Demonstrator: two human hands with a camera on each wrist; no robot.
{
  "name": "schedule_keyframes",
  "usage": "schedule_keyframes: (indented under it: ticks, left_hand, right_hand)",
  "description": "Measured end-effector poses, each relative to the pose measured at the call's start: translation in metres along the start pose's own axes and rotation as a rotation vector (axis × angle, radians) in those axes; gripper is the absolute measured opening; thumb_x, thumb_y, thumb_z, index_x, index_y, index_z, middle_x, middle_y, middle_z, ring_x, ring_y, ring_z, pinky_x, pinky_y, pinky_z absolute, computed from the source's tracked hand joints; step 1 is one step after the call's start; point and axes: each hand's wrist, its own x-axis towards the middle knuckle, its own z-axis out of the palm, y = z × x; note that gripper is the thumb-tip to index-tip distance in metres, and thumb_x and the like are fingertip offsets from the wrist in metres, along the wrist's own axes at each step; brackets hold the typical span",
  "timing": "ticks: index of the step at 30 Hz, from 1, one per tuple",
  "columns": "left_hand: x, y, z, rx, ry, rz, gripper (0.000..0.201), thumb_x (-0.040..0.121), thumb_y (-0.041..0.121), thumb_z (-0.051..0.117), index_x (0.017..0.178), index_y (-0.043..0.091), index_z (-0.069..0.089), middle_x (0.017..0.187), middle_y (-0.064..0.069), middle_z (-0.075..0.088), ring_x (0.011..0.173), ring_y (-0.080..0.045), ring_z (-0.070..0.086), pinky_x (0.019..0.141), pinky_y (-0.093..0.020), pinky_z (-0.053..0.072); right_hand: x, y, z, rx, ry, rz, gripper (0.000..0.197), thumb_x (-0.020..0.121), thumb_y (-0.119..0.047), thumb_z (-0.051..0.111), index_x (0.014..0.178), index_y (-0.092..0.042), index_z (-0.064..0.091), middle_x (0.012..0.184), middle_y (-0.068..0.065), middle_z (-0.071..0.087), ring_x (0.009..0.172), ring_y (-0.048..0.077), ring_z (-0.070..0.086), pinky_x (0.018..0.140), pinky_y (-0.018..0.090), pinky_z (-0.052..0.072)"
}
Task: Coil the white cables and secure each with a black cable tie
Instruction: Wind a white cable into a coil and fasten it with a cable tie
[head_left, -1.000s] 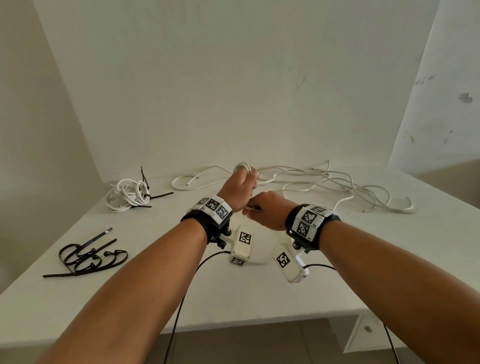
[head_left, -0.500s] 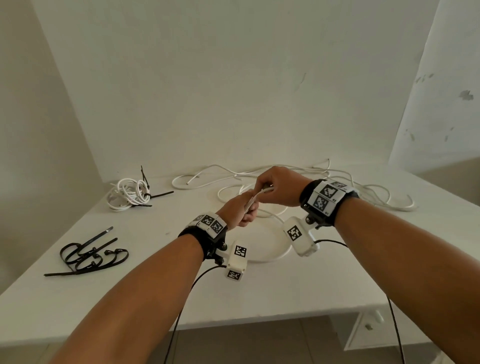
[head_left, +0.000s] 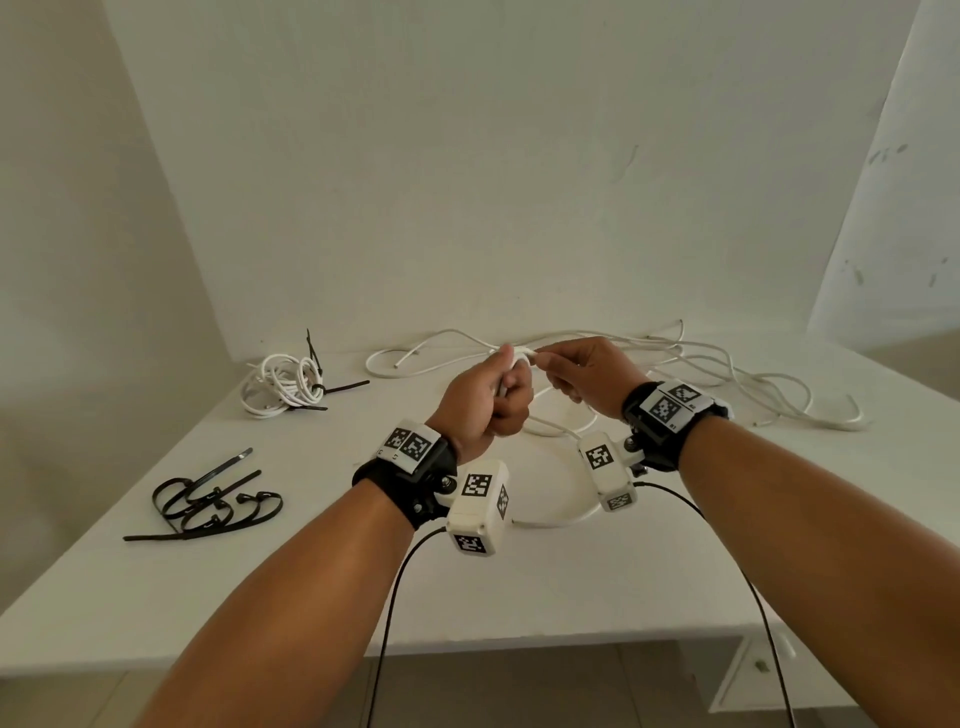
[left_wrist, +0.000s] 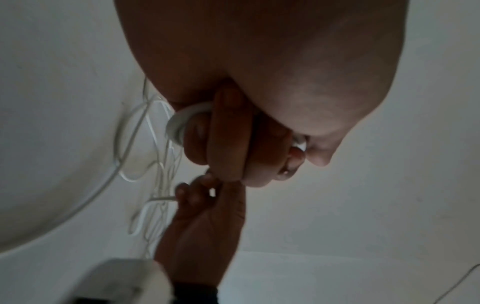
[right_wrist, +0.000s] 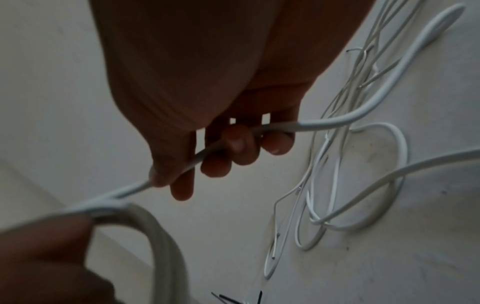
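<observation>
Nearest on the plain white bench (head_left: 519, 587), a loop of the thin white round cable (head_left: 563, 518) being coiled droops onto the surface between the 2 wrists. Above it the left hand (head_left: 485, 397) is a fist, its grip clamped round several turns of that cable, which curve over its fingers (left_wrist: 228, 131) in the left wrist view. Just beside it, the right hand (head_left: 589, 371) pinches the same cable between thumb and curled fingers (right_wrist: 233, 150), the strand running taut from 1 grip to the other. Off to the left lies a small heap of loose black plastic cable ties (head_left: 208, 501). Farther back on that side sits a finished white cable coil (head_left: 283, 383) cinched with a black tie (head_left: 332, 388). At the far edge, by the wall, the remaining loose white cables (head_left: 727, 374) sprawl in a tangle.
</observation>
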Motion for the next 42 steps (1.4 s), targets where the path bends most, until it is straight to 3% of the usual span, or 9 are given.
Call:
schedule_keyframes:
  ticks: [3, 12, 17, 23, 29, 31, 35, 38, 42]
  left_hand:
    - [0.002, 0.011, 0.001, -0.073, -0.017, 0.089, 0.041, 0.096, 0.049, 0.030, 0.069, 0.019, 0.031, 0.049, 0.010, 0.021, 0.044, -0.009, 0.008, 0.043, -0.024, 0.008]
    - [0.006, 0.034, 0.015, -0.088, 0.059, 0.291, 0.041, 0.101, 0.046, 0.023, 0.072, 0.018, 0.033, 0.052, 0.009, 0.023, 0.042, -0.005, 0.018, 0.043, -0.019, 0.018]
    - [0.022, 0.042, 0.006, 0.141, 0.298, 0.348, 0.035, 0.098, 0.043, 0.027, 0.072, 0.020, 0.034, 0.053, 0.009, 0.030, 0.042, -0.009, 0.024, 0.051, -0.032, 0.010]
    - [0.024, 0.021, -0.023, 0.789, 0.375, 0.189, 0.039, 0.106, 0.036, 0.032, 0.073, 0.015, 0.038, 0.061, 0.003, 0.041, 0.050, -0.007, 0.039, 0.057, -0.026, 0.037]
    - [0.020, 0.015, -0.025, 1.077, 0.382, -0.089, 0.044, 0.104, 0.042, 0.033, 0.095, 0.004, 0.055, 0.080, -0.002, 0.052, 0.079, -0.019, 0.051, 0.074, -0.031, 0.035]
    - [0.020, 0.013, -0.031, 1.114, 0.308, -0.132, 0.050, 0.103, 0.049, 0.026, 0.085, 0.011, 0.052, 0.073, -0.002, 0.052, 0.072, -0.021, 0.057, 0.076, -0.037, 0.042]
    - [0.016, 0.009, -0.035, 0.993, 0.116, -0.248, 0.084, 0.087, 0.080, 0.007, 0.084, 0.005, 0.047, 0.055, -0.004, 0.037, 0.039, -0.016, 0.042, 0.056, -0.035, 0.043]
    - [0.012, 0.011, -0.026, 0.726, 0.093, -0.317, 0.068, 0.094, 0.071, 0.015, 0.073, 0.012, 0.039, 0.053, 0.001, 0.030, 0.043, -0.012, 0.024, 0.038, -0.022, 0.026]
    - [0.007, 0.013, -0.028, 0.475, 0.029, -0.288, 0.045, 0.098, 0.053, 0.037, 0.069, 0.018, 0.034, 0.053, 0.002, 0.024, 0.043, -0.010, 0.016, 0.038, -0.020, 0.017]
  right_hand:
    - [-0.001, -0.004, 0.009, -0.022, -0.008, -0.026, 0.041, 0.100, -0.037, 0.053, 0.061, -0.026, 0.061, 0.054, -0.005, 0.051, 0.049, 0.013, 0.045, 0.055, 0.027, 0.045]
    - [-0.005, -0.017, 0.029, -0.074, -0.031, -0.038, 0.048, 0.104, -0.030, 0.039, 0.061, -0.043, 0.056, 0.058, -0.006, 0.047, 0.051, 0.010, 0.041, 0.057, 0.027, 0.042]
    - [-0.008, -0.022, 0.041, -0.295, -0.138, -0.052, 0.040, 0.104, -0.043, 0.036, 0.075, -0.021, 0.052, 0.066, -0.004, 0.052, 0.051, -0.002, 0.048, 0.056, 0.022, 0.037]
    - [-0.006, -0.022, 0.050, -0.600, -0.259, -0.110, 0.035, 0.103, -0.038, 0.041, 0.108, -0.016, 0.067, 0.090, 0.004, 0.068, 0.078, 0.019, 0.062, 0.078, 0.040, 0.054]
    - [-0.010, -0.034, 0.037, -0.654, -0.333, -0.136, 0.026, 0.098, -0.032, 0.052, 0.113, -0.021, 0.069, 0.103, -0.001, 0.069, 0.092, 0.018, 0.062, 0.082, 0.032, 0.051]
    - [-0.008, -0.037, 0.027, -0.636, -0.322, -0.153, 0.023, 0.094, -0.030, 0.056, 0.110, -0.024, 0.072, 0.097, -0.005, 0.069, 0.087, 0.012, 0.061, 0.077, 0.026, 0.048]
    - [0.000, -0.041, 0.005, -0.581, -0.251, -0.157, 0.014, 0.090, -0.029, 0.066, 0.099, -0.023, 0.074, 0.081, -0.015, 0.060, 0.071, -0.001, 0.053, 0.064, 0.011, 0.037]
    - [0.006, -0.038, -0.006, -0.469, -0.200, -0.098, 0.009, 0.085, -0.036, 0.072, 0.087, -0.028, 0.071, 0.075, -0.015, 0.060, 0.068, 0.001, 0.053, 0.065, 0.017, 0.041]
    - [0.008, -0.029, -0.017, -0.341, -0.125, -0.102, 0.002, 0.088, -0.031, 0.072, 0.087, -0.030, 0.072, 0.077, -0.012, 0.067, 0.072, 0.000, 0.058, 0.072, 0.019, 0.046]
